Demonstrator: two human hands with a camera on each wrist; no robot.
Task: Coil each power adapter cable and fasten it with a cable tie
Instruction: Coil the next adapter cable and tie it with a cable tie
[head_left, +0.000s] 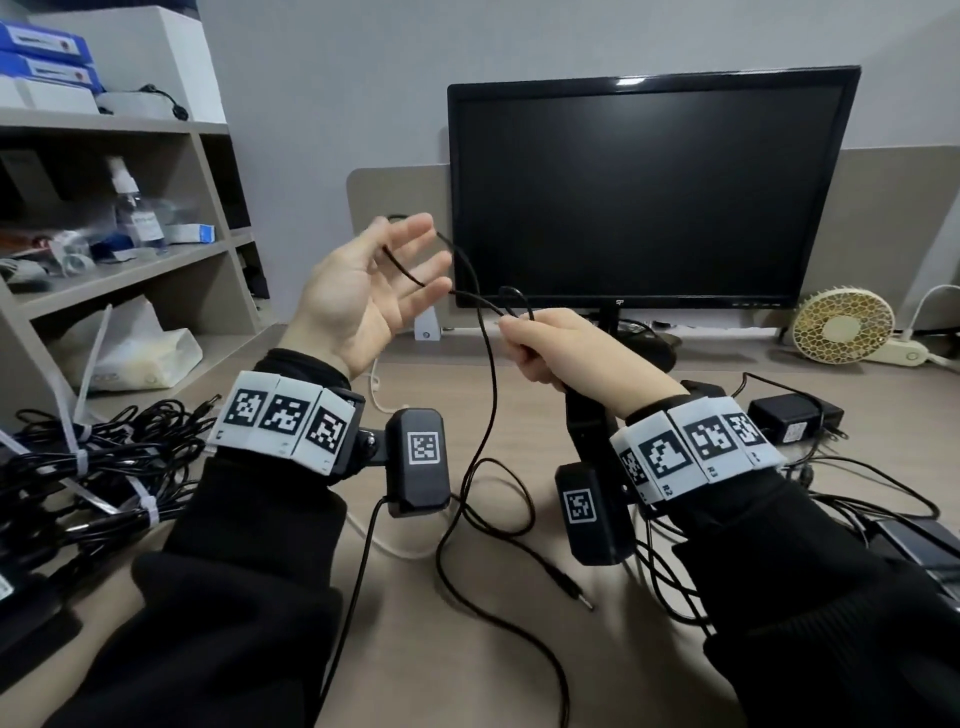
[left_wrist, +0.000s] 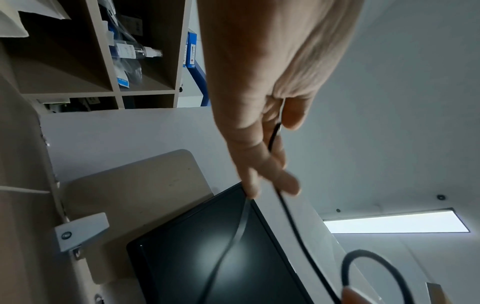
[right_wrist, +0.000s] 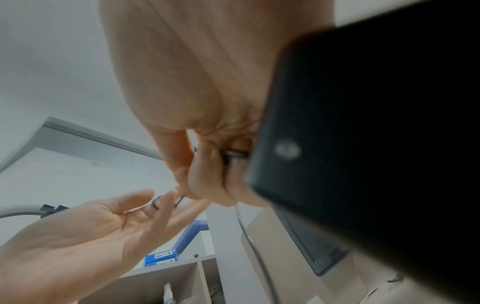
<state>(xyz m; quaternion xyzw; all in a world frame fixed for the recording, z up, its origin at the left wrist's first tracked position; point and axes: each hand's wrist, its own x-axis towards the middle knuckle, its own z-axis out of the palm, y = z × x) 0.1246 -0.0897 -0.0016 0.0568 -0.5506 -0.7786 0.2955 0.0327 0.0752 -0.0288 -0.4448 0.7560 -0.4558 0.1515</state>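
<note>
A thin black adapter cable (head_left: 488, 395) hangs between my raised hands over the desk (head_left: 441, 675). Its barrel plug (head_left: 571, 592) lies on the desk. My left hand (head_left: 405, 260) is held up, palm right and fingers straight, and the cable (left_wrist: 275, 133) threads between its fingers as a loop. My right hand (head_left: 514, 325) pinches small cable loops at its fingertips. In the right wrist view the right hand (right_wrist: 207, 185) also grips a black adapter body (right_wrist: 363, 144), with the left hand (right_wrist: 116, 222) just beside it.
Several coiled black cables (head_left: 104, 467) bound with white cable ties (head_left: 78, 415) lie at the left. A black monitor (head_left: 649, 192) stands behind the hands, with a small fan (head_left: 844, 325) to its right. Another adapter (head_left: 795, 418) and loose cables lie at the right. A shelf unit (head_left: 130, 208) stands left.
</note>
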